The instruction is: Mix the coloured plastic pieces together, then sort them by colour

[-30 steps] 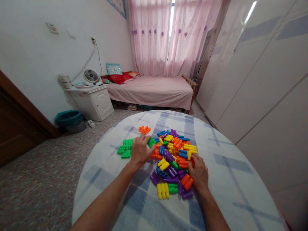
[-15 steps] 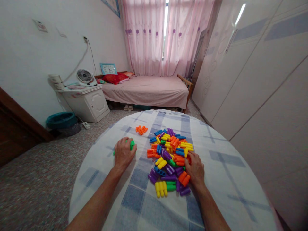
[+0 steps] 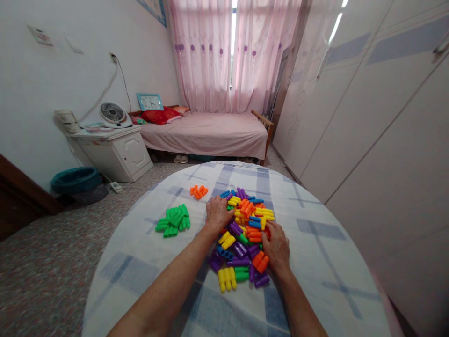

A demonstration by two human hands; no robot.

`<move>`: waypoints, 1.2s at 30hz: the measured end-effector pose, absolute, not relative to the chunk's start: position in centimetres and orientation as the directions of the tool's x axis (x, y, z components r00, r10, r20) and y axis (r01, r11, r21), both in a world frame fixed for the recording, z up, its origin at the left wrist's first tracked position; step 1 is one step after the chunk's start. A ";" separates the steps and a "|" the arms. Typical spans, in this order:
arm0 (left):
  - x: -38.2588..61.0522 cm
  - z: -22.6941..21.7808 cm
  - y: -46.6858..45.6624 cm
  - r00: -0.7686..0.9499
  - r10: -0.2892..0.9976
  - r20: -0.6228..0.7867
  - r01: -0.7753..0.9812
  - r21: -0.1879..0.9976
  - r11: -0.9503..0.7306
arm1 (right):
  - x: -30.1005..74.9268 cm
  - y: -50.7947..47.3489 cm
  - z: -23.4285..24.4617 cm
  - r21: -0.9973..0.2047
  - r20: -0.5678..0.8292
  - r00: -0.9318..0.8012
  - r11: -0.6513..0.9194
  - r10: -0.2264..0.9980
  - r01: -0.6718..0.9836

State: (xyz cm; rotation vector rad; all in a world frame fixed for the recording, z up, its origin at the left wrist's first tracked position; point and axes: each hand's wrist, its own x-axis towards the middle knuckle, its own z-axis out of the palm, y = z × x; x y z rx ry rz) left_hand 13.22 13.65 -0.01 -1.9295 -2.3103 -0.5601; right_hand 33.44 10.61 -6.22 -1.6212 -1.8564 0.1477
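A mixed heap of plastic building blocks (image 3: pixel 240 249), made of joined tubes in purple, yellow, blue, orange and green, lies on the table. My left hand (image 3: pixel 218 213) is over the heap's far left side, its fingers bent down among the blocks; what they close on is hidden. At the right edge, my right hand (image 3: pixel 278 245) has its fingers curled on an orange block (image 3: pixel 268 232), mostly covered by them. Left of the heap sits a group of green blocks (image 3: pixel 174 220). A smaller cluster of orange blocks (image 3: pixel 199 192) lies farther back.
A blue-and-white checked cloth (image 3: pixel 315 262) covers the round table. Beyond it stand a bed (image 3: pixel 210 133), a white cabinet (image 3: pixel 129 154) with a fan (image 3: pixel 114 113), and a lined bin (image 3: pixel 77 180). A tall wardrobe (image 3: pixel 379 140) runs along the right.
My left hand has let go of a green block at the green group and moved right to the mixed heap. My right hand keeps its place by the heap. The view has shifted slightly.
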 end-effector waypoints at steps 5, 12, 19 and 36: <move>13.4 -0.5 13.9 -0.192 0.924 0.331 0.962 0.249 0.111 | 33.4 10.5 -6.0 -0.487 0.386 -0.015 0.217 0.923 0.846; 12.2 -1.0 13.5 -0.157 0.913 0.377 0.954 0.297 0.041 | 33.4 10.4 -5.9 -0.492 0.385 -0.016 0.220 0.923 0.842; 10.7 -0.8 12.2 -0.225 0.915 0.334 0.811 0.584 -0.013 | 33.5 10.7 -6.2 -0.500 0.374 -0.024 0.224 0.927 0.837; -0.3 -0.3 4.0 -0.525 0.575 0.628 0.776 0.630 0.021 | 33.6 10.7 -6.5 -0.461 0.398 -0.023 0.222 0.917 0.859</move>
